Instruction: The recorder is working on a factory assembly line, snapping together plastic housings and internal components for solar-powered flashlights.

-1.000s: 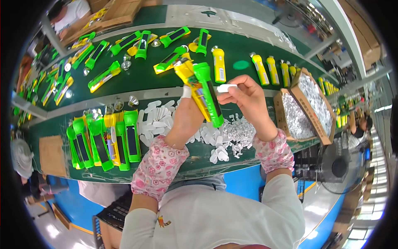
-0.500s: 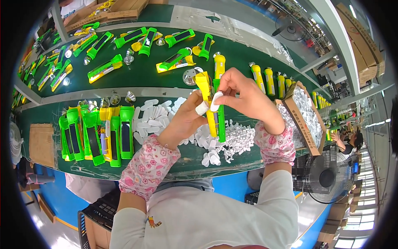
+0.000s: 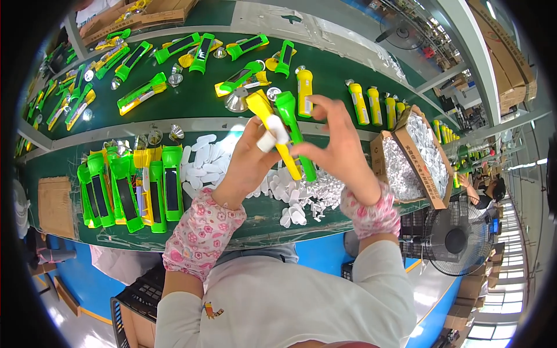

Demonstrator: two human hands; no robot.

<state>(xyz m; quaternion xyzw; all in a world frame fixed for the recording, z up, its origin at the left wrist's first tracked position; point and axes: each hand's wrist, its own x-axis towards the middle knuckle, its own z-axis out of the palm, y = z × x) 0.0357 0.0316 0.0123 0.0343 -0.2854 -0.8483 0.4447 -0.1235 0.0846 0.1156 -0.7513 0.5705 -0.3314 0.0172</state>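
Observation:
My left hand (image 3: 242, 165) grips the yellow half (image 3: 259, 104) of a flashlight casing, tilted above the bench. A white oval piece (image 3: 278, 129) lies against that half, and a white wrap (image 3: 266, 142) covers one of my left fingers. Just right of it is a green casing half (image 3: 286, 109), close alongside; what supports it is hidden. My right hand (image 3: 343, 148) has its fingers spread, with the thumb near the green half. A silvery reflector cup (image 3: 237, 100) shows beyond the yellow half.
White oval pieces (image 3: 204, 165) and small white parts (image 3: 325, 194) lie under my hands. Green casings (image 3: 125, 194) stand in a row at left. Open cartons of small parts (image 3: 426, 156) stand at right. Beyond the rail, flashlights (image 3: 304, 93) and opened casings (image 3: 142, 93) cover the far bench.
My right hand has let go of the white oval piece and its fingers have spread. The casing halves have shifted left and tilted, with a gap between them.

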